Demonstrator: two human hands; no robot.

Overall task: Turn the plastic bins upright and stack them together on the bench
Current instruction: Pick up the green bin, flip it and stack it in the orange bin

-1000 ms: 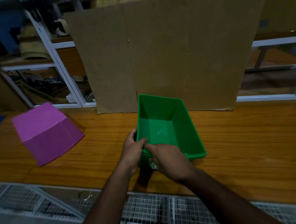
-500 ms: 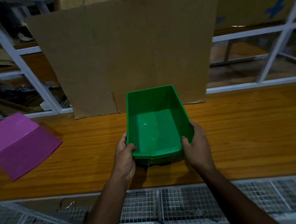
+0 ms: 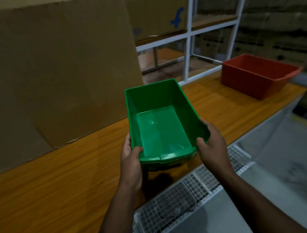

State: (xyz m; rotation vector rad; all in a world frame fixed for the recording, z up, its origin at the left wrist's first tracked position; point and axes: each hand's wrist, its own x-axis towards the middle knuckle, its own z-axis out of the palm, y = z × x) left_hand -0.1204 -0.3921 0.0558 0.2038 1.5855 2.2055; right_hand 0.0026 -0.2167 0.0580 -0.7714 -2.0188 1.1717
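An upright green plastic bin (image 3: 160,126), empty inside, is held just above the wooden bench (image 3: 64,180) near its front edge. My left hand (image 3: 131,162) grips the bin's near left corner, thumb over the rim. My right hand (image 3: 212,145) grips the near right corner the same way. Farther right on the bench stands a red bin (image 3: 255,76), upright with its opening facing up.
A large cardboard sheet (image 3: 60,67) leans against the white shelving (image 3: 188,38) behind the bench. A cardboard box (image 3: 158,16) sits on a shelf. Wire mesh panels (image 3: 187,198) run below the bench's front edge.
My view has swung to the right: the purple bin has left the frame and the red bin has come into sight. Both hands still hold the green bin, lifted and carried rightward.
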